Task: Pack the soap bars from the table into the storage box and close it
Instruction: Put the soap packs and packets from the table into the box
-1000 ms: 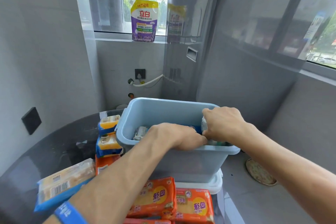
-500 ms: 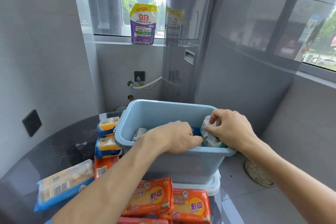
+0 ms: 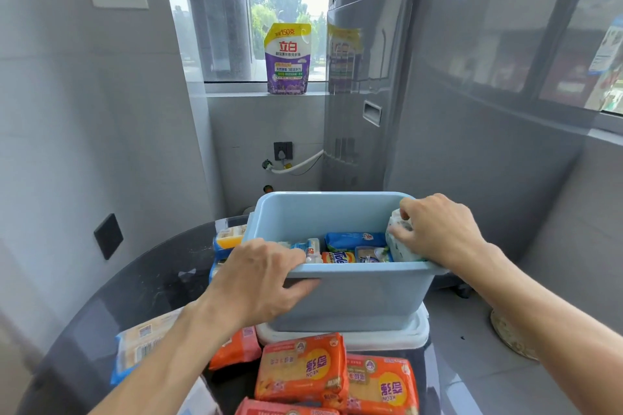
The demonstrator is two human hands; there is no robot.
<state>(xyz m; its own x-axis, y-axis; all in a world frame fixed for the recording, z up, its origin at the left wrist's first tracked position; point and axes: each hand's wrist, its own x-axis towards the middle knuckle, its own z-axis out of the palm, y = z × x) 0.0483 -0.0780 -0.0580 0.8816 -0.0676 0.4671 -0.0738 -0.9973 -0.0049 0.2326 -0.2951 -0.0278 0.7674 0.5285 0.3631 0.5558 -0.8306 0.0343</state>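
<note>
A light blue storage box [image 3: 323, 212] stands on its white lid [image 3: 371, 337] on the dark round table [image 3: 141, 286]. Several wrapped soap bars [image 3: 354, 241] lie inside it. My left hand [image 3: 259, 283] grips the box's near rim, thumb outside. My right hand [image 3: 438, 232] holds a white-and-green soap pack [image 3: 396, 246] upright at the box's right end, just inside the rim. Orange soap packs [image 3: 303, 367] lie on the table in front of the box. Yellow-and-blue ones [image 3: 229, 237] are stacked at its left.
A yellow-and-blue soap pack [image 3: 141, 347] lies at the table's left. A grey washing machine [image 3: 455, 94] rises behind the box. A purple detergent pouch [image 3: 287, 59] stands on the window sill. A floor drain [image 3: 509, 333] shows at the right.
My left hand came out of the box and took hold of its near rim. My right hand lifted the white-and-green pack slightly at the box's right end. The view tilted up.
</note>
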